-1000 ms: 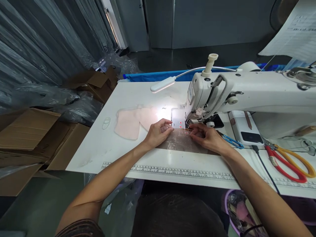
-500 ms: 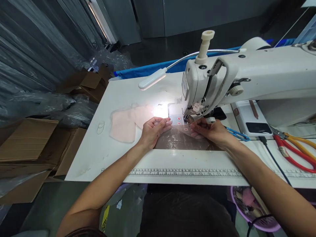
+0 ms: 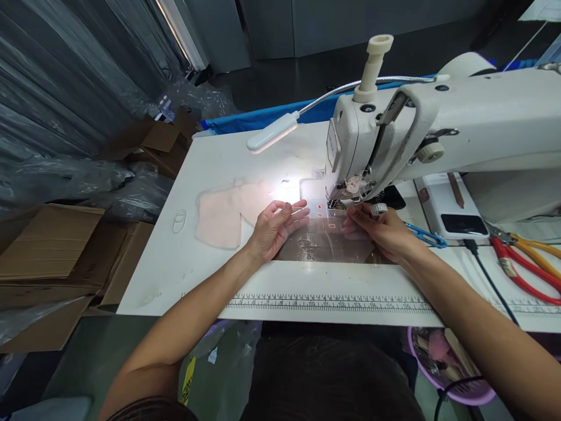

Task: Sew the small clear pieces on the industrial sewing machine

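A sheer brownish fabric [image 3: 315, 242] lies on the white sewing table, its far edge under the needle area of the white sewing machine [image 3: 350, 140]. My left hand [image 3: 278, 228] is at the fabric's left end, palm turned up and fingers apart, holding nothing. On the right, my right hand [image 3: 377, 228] pinches the fabric's far edge between thumb and fingers, close beside the presser foot. Small red marks [image 3: 332, 225] show near the needle plate. A pale pink fabric piece [image 3: 219, 219] lies flat to the left.
A lamp [image 3: 274, 133] hangs over the table [image 3: 153, 263]. Right of my right hand lie a blue tool [image 3: 425, 235], a white device [image 3: 451, 210] and red-handled pliers [image 3: 521, 272]. Cardboard boxes [image 3: 52, 245] stand at left; a purple basket [image 3: 473, 397] sits below.
My left hand's fingers have spread and come off the fabric's edge. My right hand still pinches the fabric. The view has shifted slightly.
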`<state>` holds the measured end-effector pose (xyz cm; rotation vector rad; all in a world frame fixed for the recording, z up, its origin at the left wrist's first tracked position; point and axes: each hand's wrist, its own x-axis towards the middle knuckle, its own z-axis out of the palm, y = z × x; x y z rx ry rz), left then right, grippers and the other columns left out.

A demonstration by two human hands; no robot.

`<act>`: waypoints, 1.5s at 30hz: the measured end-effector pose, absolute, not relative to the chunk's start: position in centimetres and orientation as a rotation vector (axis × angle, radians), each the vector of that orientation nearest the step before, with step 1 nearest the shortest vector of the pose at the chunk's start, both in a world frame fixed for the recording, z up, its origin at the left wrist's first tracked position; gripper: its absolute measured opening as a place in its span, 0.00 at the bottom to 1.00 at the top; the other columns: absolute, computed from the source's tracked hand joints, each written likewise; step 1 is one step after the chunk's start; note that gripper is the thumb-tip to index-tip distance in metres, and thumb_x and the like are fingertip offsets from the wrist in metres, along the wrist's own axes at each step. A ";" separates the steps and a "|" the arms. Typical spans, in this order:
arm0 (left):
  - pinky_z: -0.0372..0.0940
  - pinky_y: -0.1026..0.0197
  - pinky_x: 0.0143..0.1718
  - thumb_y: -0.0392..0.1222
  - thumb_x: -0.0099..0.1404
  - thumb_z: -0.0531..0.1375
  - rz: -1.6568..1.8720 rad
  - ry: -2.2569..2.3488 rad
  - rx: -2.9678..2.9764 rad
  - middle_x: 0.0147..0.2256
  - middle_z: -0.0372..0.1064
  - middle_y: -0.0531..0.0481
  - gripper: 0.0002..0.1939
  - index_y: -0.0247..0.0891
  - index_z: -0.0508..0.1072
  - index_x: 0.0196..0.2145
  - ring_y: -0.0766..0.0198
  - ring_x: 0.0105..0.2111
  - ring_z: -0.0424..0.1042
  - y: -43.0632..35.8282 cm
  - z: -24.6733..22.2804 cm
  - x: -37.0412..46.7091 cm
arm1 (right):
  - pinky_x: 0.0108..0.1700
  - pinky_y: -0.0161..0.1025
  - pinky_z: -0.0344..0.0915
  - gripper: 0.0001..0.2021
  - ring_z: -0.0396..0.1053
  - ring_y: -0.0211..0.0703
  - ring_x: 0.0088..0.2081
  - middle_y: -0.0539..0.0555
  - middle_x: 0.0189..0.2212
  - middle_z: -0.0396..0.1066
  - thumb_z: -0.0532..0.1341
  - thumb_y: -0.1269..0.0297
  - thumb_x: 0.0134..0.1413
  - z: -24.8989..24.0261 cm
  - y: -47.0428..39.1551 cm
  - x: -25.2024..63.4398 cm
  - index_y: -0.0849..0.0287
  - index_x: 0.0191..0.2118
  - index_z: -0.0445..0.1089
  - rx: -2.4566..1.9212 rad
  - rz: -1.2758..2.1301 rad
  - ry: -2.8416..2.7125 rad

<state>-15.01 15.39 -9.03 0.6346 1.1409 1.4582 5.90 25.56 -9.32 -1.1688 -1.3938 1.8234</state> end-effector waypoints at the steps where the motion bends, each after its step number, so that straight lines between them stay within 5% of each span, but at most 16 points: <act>1: 0.69 0.52 0.60 0.45 0.66 0.65 1.461 1.149 0.636 0.53 0.73 0.42 0.14 0.39 0.61 0.34 0.58 0.52 0.76 15.4 -9.1 -15.0 | 0.32 0.46 0.78 0.33 0.76 0.50 0.28 0.54 0.24 0.75 0.74 0.32 0.26 -9.4 25.6 5.9 0.58 0.29 0.70 -1.176 1.793 -1.423; 8: 0.69 0.50 0.59 0.51 0.66 0.65 1.475 1.243 0.724 0.53 0.73 0.41 0.18 0.40 0.60 0.34 0.60 0.48 0.78 15.7 -9.1 -15.2 | 0.22 0.38 0.68 0.23 0.72 0.46 0.25 0.55 0.24 0.73 0.67 0.40 0.50 -10.8 26.1 6.1 0.58 0.31 0.70 -1.254 1.440 -1.727; 14: 0.73 0.57 0.41 0.54 0.60 0.68 1.530 1.441 1.057 0.37 0.76 0.49 0.18 0.40 0.67 0.33 0.64 0.36 0.77 15.4 -9.4 -15.4 | 0.22 0.37 0.66 0.25 0.71 0.46 0.27 0.54 0.25 0.72 0.62 0.36 0.52 -11.4 26.6 6.5 0.57 0.33 0.69 -1.195 1.344 -1.897; 19: 0.68 0.58 0.32 0.48 0.63 0.66 1.356 1.691 1.736 0.29 0.74 0.49 0.10 0.42 0.76 0.28 0.65 0.28 0.69 14.5 -8.8 -14.5 | 0.22 0.38 0.57 0.26 0.68 0.47 0.24 0.55 0.23 0.68 0.59 0.35 0.53 -8.5 25.5 8.6 0.57 0.30 0.71 -1.298 0.625 -2.338; 21: 0.70 0.56 0.34 0.47 0.64 0.64 1.287 1.598 1.842 0.30 0.75 0.48 0.08 0.43 0.77 0.29 0.63 0.29 0.72 14.0 -8.5 -13.5 | 0.21 0.37 0.57 0.29 0.67 0.45 0.22 0.55 0.20 0.68 0.56 0.32 0.56 -7.4 24.3 8.7 0.57 0.26 0.70 -1.302 0.840 -2.383; 25: 0.73 0.53 0.44 0.45 0.64 0.65 1.124 1.210 1.945 0.32 0.78 0.47 0.06 0.45 0.79 0.30 0.59 0.36 0.77 13.0 -7.9 -11.2 | 0.26 0.37 0.69 0.30 0.72 0.43 0.25 0.56 0.23 0.73 0.58 0.33 0.54 -7.1 21.9 6.9 0.60 0.26 0.71 -1.054 1.819 -2.162; 29: 0.72 0.53 0.52 0.48 0.63 0.67 1.186 0.989 1.955 0.41 0.79 0.44 0.09 0.44 0.79 0.39 0.57 0.45 0.77 12.3 -6.9 -11.5 | 0.30 0.37 0.73 0.18 0.74 0.43 0.30 0.53 0.27 0.75 0.71 0.48 0.45 -7.6 19.9 4.6 0.59 0.30 0.73 -0.745 2.083 -2.018; 33: 0.63 0.47 0.61 0.51 0.71 0.57 1.053 1.046 1.918 0.55 0.72 0.41 0.19 0.42 0.73 0.56 0.54 0.58 0.69 12.0 -6.0 -13.6 | 0.33 0.38 0.77 0.14 0.77 0.42 0.33 0.57 0.35 0.78 0.66 0.56 0.56 -6.2 19.1 4.5 0.63 0.39 0.74 -0.456 2.534 -2.198; 37: 0.70 0.58 0.46 0.48 0.71 0.58 0.698 1.007 1.787 0.45 0.77 0.42 0.17 0.37 0.77 0.50 0.60 0.43 0.76 12.2 -6.2 -14.7 | 0.37 0.35 0.76 0.21 0.78 0.40 0.35 0.59 0.38 0.78 0.64 0.60 0.61 -5.4 21.4 6.7 0.65 0.56 0.69 -0.229 2.726 -2.350; 45: 0.64 0.68 0.24 0.47 0.59 0.67 1.071 1.470 1.316 0.27 0.70 0.53 0.13 0.35 0.72 0.31 0.70 0.25 0.68 13.8 -7.8 -14.0 | 0.35 0.34 0.76 0.18 0.78 0.41 0.36 0.59 0.40 0.79 0.71 0.59 0.54 -7.6 28.1 9.5 0.62 0.48 0.75 -0.980 2.203 -1.996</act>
